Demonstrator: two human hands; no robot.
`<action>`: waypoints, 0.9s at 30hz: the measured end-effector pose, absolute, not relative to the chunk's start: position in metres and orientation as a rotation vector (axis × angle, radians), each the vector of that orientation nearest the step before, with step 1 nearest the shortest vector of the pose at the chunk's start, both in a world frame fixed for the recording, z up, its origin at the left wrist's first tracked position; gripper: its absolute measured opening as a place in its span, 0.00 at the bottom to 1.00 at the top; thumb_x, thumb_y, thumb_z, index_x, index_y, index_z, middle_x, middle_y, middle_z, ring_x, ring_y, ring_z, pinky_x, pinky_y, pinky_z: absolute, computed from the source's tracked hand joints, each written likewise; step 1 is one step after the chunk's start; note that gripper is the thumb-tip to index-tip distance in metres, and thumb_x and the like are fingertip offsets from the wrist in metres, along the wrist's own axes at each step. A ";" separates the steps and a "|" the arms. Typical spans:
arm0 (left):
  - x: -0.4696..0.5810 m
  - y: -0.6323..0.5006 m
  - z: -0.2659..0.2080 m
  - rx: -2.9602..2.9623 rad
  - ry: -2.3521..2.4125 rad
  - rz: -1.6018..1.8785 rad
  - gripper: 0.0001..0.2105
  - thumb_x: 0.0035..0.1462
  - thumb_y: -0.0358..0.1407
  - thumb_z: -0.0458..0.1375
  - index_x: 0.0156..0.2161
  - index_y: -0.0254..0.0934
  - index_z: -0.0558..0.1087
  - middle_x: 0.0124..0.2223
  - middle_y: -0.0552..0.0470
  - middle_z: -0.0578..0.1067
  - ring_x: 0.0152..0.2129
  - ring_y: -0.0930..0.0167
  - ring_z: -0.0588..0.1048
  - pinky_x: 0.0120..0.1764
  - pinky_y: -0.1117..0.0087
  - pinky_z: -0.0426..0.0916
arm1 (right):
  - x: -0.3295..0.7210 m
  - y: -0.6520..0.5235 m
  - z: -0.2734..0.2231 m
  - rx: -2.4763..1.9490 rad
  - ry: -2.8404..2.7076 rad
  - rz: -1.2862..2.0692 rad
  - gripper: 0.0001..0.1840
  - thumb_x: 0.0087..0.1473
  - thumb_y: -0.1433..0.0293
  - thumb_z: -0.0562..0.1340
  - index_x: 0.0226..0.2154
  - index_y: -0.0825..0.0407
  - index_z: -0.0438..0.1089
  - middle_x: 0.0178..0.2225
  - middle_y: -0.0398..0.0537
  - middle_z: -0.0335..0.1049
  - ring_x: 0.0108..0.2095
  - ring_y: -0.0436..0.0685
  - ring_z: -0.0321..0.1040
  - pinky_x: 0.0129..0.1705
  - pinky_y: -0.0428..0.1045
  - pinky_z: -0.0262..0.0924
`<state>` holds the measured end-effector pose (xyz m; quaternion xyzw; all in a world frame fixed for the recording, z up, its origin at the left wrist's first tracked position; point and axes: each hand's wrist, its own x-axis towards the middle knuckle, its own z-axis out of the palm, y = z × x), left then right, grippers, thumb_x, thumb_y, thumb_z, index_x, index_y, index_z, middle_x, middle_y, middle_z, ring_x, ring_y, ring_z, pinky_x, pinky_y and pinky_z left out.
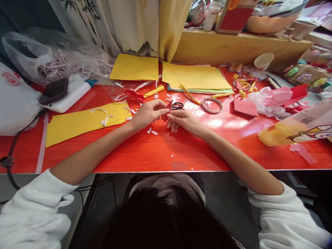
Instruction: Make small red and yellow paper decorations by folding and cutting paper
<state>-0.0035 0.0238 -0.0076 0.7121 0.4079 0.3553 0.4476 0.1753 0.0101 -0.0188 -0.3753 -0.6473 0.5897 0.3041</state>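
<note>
Above the middle of the red table [166,152], a small piece of folded red paper [167,111] is held between my two hands. My left hand [147,113] pinches its left side with thumb and fingers. On the other side, my right hand [185,121] grips the paper's lower right part at the fingertips. Scissors [177,105] with dark handles lie just behind the paper, their blades hidden. To the left rest a red paper piece [135,95] and a rolled yellow paper strip [154,91]. Several white paper scraps [154,132] are scattered around my hands.
Yellow sheets [88,119] lie at left, with more yellow stacks [195,76] at the back. A tape roll [212,105], red paper squares [244,108] and crumpled tissue [269,100] are on the right. A drink cup [298,124] lies tilted near the right edge; a phone [54,90] is left.
</note>
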 end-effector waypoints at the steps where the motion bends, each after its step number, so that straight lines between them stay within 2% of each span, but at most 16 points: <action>1: -0.004 0.024 -0.007 1.807 1.005 0.881 0.12 0.54 0.42 0.58 0.36 0.34 0.71 0.29 0.53 0.71 0.22 0.77 0.68 0.24 0.77 0.60 | 0.175 0.010 -0.018 -0.997 -1.739 1.597 0.21 0.51 0.54 0.62 0.27 0.57 0.67 0.24 0.45 0.71 0.20 0.46 0.67 0.23 0.42 0.62; 5: -0.007 0.025 -0.007 2.015 1.020 0.913 0.11 0.58 0.38 0.53 0.38 0.34 0.74 0.32 0.51 0.72 0.28 0.75 0.69 0.32 0.75 0.63 | 0.176 0.008 -0.013 -1.022 -1.663 1.560 0.15 0.50 0.61 0.65 0.31 0.56 0.69 0.28 0.46 0.71 0.24 0.48 0.70 0.25 0.44 0.66; 7: -0.007 0.023 -0.006 2.026 1.028 0.911 0.11 0.59 0.38 0.52 0.40 0.35 0.74 0.31 0.51 0.72 0.27 0.75 0.69 0.33 0.74 0.63 | 0.176 0.008 -0.013 -1.013 -1.547 1.512 0.11 0.51 0.64 0.64 0.31 0.56 0.68 0.29 0.45 0.71 0.24 0.47 0.69 0.26 0.44 0.67; 13: -0.006 0.020 -0.002 1.915 0.990 0.942 0.10 0.58 0.39 0.54 0.34 0.34 0.72 0.26 0.53 0.69 0.23 0.77 0.67 0.28 0.75 0.63 | 0.178 0.009 -0.012 -0.956 -1.405 1.509 0.10 0.48 0.67 0.66 0.32 0.55 0.68 0.28 0.44 0.71 0.27 0.48 0.70 0.31 0.45 0.68; 19: -0.004 0.023 -0.005 1.681 0.930 0.887 0.16 0.51 0.39 0.61 0.43 0.34 0.69 0.30 0.53 0.72 0.22 0.77 0.71 0.28 0.74 0.68 | 0.179 0.011 -0.015 -0.944 -1.248 1.524 0.08 0.47 0.70 0.65 0.31 0.55 0.68 0.27 0.44 0.72 0.26 0.48 0.71 0.33 0.46 0.68; 24: -0.006 0.025 -0.009 1.671 0.888 0.865 0.10 0.53 0.36 0.59 0.39 0.34 0.74 0.29 0.53 0.73 0.21 0.78 0.70 0.26 0.77 0.67 | 0.177 0.013 -0.020 -0.951 -1.284 1.582 0.10 0.47 0.68 0.66 0.32 0.56 0.68 0.26 0.44 0.72 0.26 0.48 0.71 0.33 0.44 0.68; 27: -0.007 0.027 -0.013 1.582 0.929 0.859 0.12 0.51 0.36 0.61 0.42 0.35 0.74 0.29 0.53 0.73 0.21 0.78 0.70 0.25 0.76 0.67 | 0.178 0.014 -0.023 -0.964 -1.294 1.600 0.10 0.48 0.66 0.66 0.32 0.55 0.69 0.27 0.44 0.73 0.25 0.48 0.72 0.31 0.45 0.69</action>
